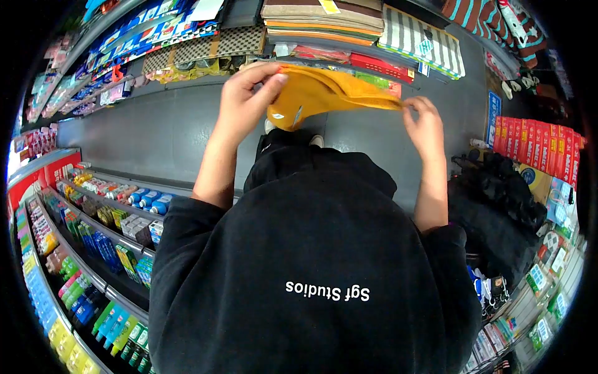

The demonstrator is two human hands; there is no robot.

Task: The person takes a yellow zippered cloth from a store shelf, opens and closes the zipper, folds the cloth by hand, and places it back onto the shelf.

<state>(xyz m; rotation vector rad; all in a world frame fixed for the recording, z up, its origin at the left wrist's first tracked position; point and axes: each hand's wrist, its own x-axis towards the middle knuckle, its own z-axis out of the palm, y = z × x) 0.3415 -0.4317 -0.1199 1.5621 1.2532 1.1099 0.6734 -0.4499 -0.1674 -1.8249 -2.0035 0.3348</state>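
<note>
A mustard-yellow towel [317,90] is stretched sideways in front of my body, with a small white label and a dark mark near its lower left part. My left hand [252,90] pinches its upper left corner between thumb and fingers. At the other end, my right hand [423,121] grips the narrow gathered tip of the cloth. The towel sags and bunches between the two hands, above the grey floor and my shoes. Ahead of it, a stack of folded towels [324,22] in brown, orange and green lies on a shelf.
Grey-and-white striped cloths [420,43] and checkered cloths [205,50] lie on the shelf ahead. Shelves of bottles and boxes [118,237] curve along my left. Red boxes [536,146] and a black bundle [498,199] stand on the right. Grey floor [156,124] runs between.
</note>
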